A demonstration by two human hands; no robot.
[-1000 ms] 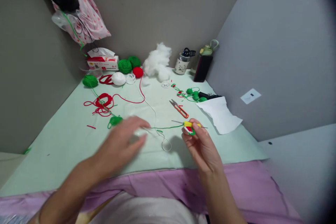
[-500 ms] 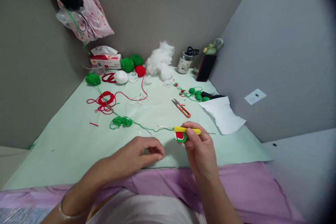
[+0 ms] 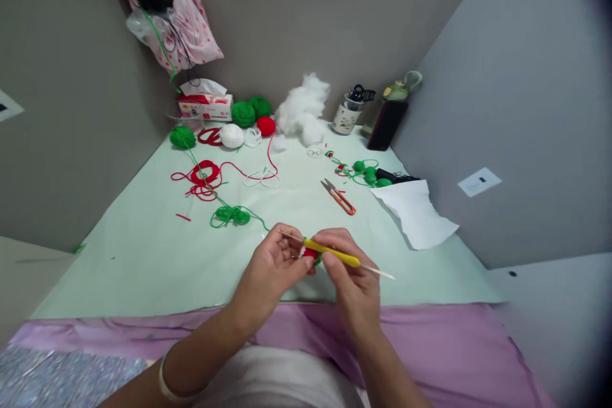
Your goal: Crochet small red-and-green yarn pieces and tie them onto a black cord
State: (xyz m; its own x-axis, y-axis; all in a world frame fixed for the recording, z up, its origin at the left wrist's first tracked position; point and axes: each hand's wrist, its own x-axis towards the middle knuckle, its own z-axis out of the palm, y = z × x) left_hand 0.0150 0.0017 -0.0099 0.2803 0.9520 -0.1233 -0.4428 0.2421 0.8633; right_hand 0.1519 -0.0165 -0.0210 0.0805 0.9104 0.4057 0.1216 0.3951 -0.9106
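My right hand [image 3: 356, 280] grips a crochet hook [image 3: 335, 254] by its yellow handle, the thin metal shaft pointing left across my left fingers. Between the two hands is a small crocheted piece [image 3: 312, 254] in red, white and green. My left hand [image 3: 270, 268] is closed on its left side, thumb in front; the fingers partly hide it. Green yarn [image 3: 258, 217] runs from my left hand to a loose green tangle [image 3: 232, 215] on the table. Orange-handled thread snips [image 3: 338, 196] lie beyond my right hand.
Yarn balls, including a red one [image 3: 266, 126], and a tissue box [image 3: 205, 104] stand at the back left. White stuffing [image 3: 306, 111], a pen cup [image 3: 347, 115] and a bottle with a phone [image 3: 387, 124] line the back. White paper [image 3: 418, 213] lies at the right.
My left hand has risen to the right and taken hold of the crocheted piece. My right hand has moved slightly left with the hook. The view has shifted a little.
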